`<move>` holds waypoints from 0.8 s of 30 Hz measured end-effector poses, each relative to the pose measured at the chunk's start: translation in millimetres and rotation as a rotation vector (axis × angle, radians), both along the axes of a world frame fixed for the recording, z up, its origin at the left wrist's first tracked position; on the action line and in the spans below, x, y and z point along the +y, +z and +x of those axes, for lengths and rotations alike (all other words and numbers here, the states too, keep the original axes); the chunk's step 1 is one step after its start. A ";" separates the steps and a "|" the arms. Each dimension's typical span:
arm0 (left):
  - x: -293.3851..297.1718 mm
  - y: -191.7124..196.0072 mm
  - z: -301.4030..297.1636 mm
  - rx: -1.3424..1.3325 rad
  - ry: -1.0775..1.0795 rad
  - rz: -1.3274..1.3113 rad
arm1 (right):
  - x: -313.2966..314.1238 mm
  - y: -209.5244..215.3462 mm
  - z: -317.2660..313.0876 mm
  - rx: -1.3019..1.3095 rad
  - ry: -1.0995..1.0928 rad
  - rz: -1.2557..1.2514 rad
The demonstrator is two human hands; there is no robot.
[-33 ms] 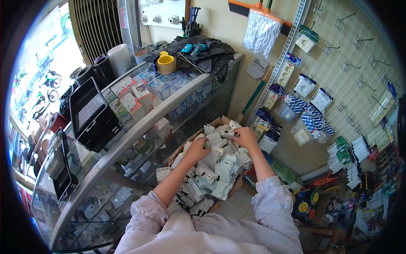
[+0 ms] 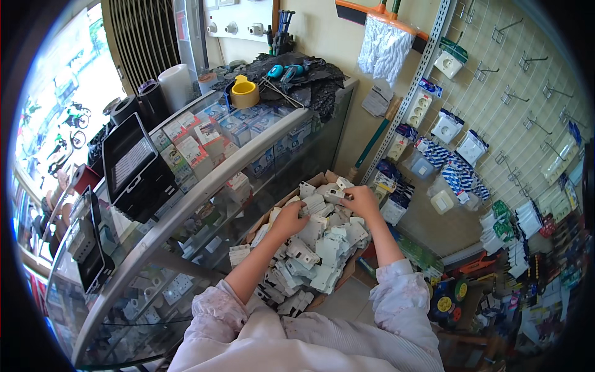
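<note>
A cardboard box before me is heaped with white blocky modules that look like circuit breakers, lying at all angles. At the far right of the heap, my right hand pinches one white circuit breaker between thumb and fingers. My left hand rests on the heap's left side, its fingers curled down among the pieces. Whatever those left fingers hold, if anything, is hidden.
Left of the box runs a glass display counter bearing a black toolbox, small boxes and a yellow tape roll. To the right, a wire rack carries packaged sockets. A white mop hangs on the wall.
</note>
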State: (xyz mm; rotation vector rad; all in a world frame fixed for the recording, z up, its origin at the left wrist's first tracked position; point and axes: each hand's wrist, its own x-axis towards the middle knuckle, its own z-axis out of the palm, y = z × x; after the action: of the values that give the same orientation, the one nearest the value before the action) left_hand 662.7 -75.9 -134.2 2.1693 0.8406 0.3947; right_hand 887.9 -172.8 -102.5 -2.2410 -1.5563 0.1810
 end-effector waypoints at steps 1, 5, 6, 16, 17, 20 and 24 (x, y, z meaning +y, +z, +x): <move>0.5 0.6 0.8 -0.002 0.003 0.000 | -2.5 3.6 3.6 0.049 0.026 0.077; 1.9 2.9 -1.1 -0.189 0.038 0.026 | -10.8 35.2 -2.6 0.213 0.077 0.226; 2.9 5.6 -1.8 -0.249 0.050 0.011 | -11.9 41.7 -5.5 0.287 0.090 0.235; -3.2 15.5 -17.2 -0.207 -0.064 0.017 | -17.4 7.2 -22.6 -0.275 0.021 -0.148; -8.7 23.0 -21.0 -0.171 -0.075 -0.014 | -20.6 4.6 -22.6 -0.189 0.078 -0.144; -13.9 27.5 -29.0 -0.137 -0.105 -0.056 | -29.3 10.8 -25.7 -0.036 0.131 -0.104; -16.0 40.2 -46.0 -0.162 -0.109 -0.066 | -45.0 42.8 -45.2 0.233 0.193 -0.053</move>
State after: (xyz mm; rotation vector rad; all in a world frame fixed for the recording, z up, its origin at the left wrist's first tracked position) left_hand 616.7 -91.9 -94.0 2.0799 0.6344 0.4744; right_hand 842.7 -217.7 -59.7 -2.0210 -1.6525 0.5252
